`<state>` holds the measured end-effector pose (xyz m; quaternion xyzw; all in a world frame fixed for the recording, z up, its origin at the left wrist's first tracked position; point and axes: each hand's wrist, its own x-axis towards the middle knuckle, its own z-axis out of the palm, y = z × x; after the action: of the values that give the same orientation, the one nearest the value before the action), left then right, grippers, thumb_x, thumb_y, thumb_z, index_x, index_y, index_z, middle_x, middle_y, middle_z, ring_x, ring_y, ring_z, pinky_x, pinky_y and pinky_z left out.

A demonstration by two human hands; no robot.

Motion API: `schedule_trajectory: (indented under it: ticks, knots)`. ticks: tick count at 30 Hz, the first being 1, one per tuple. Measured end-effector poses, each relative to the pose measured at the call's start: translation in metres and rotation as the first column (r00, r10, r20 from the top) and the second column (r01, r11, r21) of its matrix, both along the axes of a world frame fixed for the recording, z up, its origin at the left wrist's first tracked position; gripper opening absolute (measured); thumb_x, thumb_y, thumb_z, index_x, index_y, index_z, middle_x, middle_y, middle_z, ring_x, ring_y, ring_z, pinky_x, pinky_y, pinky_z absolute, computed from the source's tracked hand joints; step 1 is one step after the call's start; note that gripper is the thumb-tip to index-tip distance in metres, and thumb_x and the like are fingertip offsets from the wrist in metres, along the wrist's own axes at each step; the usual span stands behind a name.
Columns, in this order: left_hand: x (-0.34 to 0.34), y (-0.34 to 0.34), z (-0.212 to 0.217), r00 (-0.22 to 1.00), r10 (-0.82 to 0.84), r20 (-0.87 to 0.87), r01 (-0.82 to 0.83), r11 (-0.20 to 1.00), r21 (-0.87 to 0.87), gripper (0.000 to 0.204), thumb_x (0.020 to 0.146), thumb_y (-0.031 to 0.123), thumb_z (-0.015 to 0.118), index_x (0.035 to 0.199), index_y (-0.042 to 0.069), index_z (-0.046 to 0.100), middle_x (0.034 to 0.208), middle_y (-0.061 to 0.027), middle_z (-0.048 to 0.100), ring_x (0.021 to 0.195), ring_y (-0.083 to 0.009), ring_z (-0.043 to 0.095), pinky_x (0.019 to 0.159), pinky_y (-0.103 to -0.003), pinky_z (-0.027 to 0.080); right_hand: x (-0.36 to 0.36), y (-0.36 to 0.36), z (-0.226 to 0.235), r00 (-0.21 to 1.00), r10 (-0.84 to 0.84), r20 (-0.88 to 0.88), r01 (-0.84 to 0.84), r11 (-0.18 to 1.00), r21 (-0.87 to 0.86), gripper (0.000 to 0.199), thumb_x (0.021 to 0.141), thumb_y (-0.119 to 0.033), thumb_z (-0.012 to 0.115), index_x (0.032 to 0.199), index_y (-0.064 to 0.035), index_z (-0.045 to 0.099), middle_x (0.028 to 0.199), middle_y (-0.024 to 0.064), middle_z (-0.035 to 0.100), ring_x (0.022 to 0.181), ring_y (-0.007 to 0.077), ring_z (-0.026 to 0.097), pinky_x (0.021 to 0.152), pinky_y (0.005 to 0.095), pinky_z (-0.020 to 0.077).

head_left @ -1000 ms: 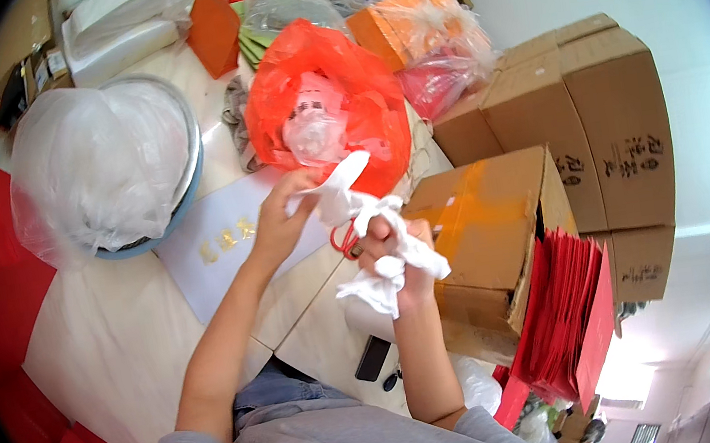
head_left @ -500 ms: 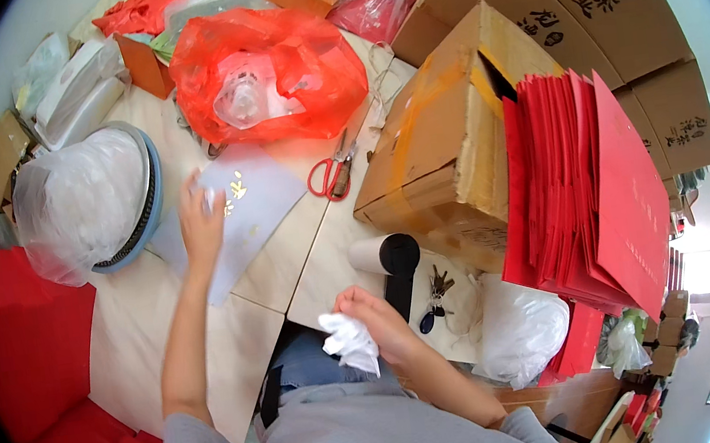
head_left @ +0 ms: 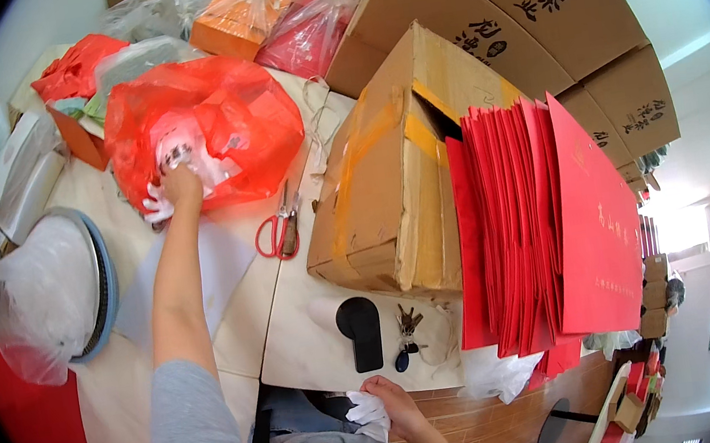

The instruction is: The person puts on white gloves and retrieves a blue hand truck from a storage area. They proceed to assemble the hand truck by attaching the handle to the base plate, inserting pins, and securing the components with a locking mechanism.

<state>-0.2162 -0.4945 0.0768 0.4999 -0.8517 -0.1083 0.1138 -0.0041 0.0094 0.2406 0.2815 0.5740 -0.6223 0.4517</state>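
Right hand [head_left: 393, 405] low at the near counter [head_left: 310, 353] edge, grip clenched on a crumpled white scrap [head_left: 370, 415]. Just beyond it on the counter: black handle-shaped piece [head_left: 359, 333], key bunch [head_left: 406, 333] beside it on the right. Right of those, a stack of red paper bags [head_left: 545, 232] stands upright against an open cardboard box [head_left: 394, 180] with yellow tape. Red-handled scissors [head_left: 278, 230] lie just left of the box, blades pointing far. White sheet [head_left: 217, 266] lies under the left forearm. Left side: round tray in clear plastic [head_left: 41, 290]. Left hand [head_left: 180, 189] reaches far, fingers at the mouth of the red plastic bag [head_left: 225, 122], on clear and white plastic there; grip looks closed on it, can't tell exactly what it pinches. Farther back: orange box [head_left: 236, 35] in plastic, more cardboard cartons [head_left: 542, 9] far right.
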Motion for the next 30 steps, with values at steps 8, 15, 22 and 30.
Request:
schedule_trajectory:
  ticks: [8,15,22,30]
  knots:
    - [-0.012,-0.042,0.015,0.817,-0.476,-0.326,0.441,0.88,-0.179,0.013,0.08,0.01,0.058,0.093,0.007,0.058,0.095,-0.0145,0.056,0.09,-0.0336,0.058,0.074,-0.048,0.048,0.001,-0.022,-0.013,0.996,-0.046,-0.072,0.046,0.999,-0.002,0.011,0.096,-0.017,0.051,0.094,-0.0078,0.056,0.084,-0.0005,0.059,0.074,0.0085,0.056,0.065,0.0228,0.0457]
    - [-0.014,-0.072,-0.008,0.859,-0.466,-0.211,0.427,0.881,-0.206,0.032,0.087,0.01,0.048,0.117,0.003,0.058,0.134,-0.0146,0.049,0.121,-0.0328,0.048,0.096,-0.037,0.043,0.004,-0.036,-0.01,0.982,0.034,-0.184,-0.033,0.999,0.005,0.013,0.095,-0.018,0.053,0.095,-0.0064,0.058,0.085,-0.0011,0.059,0.076,0.0068,0.055,0.066,0.0208,0.0434]
    - [0.08,0.045,0.069,0.581,-0.128,-0.804,0.274,0.961,0.045,0.012,0.093,0.01,0.054,0.094,-0.002,0.056,0.073,-0.0089,0.049,0.069,-0.0198,0.047,0.069,-0.03,0.041,0.013,-0.021,-0.007,0.972,0.045,-0.232,-0.051,0.999,-0.02,0.014,0.095,-0.02,0.053,0.094,-0.0065,0.058,0.084,-0.0019,0.058,0.079,0.0055,0.053,0.068,0.0203,0.042]
    - [0.23,0.276,0.221,0.367,0.226,-0.903,0.527,0.749,0.402,0.034,0.095,0.011,0.056,0.071,0.012,0.031,0.071,0.0053,0.035,0.066,-0.0038,0.033,0.059,-0.02,0.032,0.03,0.01,0.012,0.856,0.116,-0.504,-0.224,0.961,-0.159,0.022,0.096,-0.022,0.054,0.112,-0.0062,0.056,0.089,-0.0024,0.059,0.082,0.0043,0.052,0.074,0.0203,0.0421]
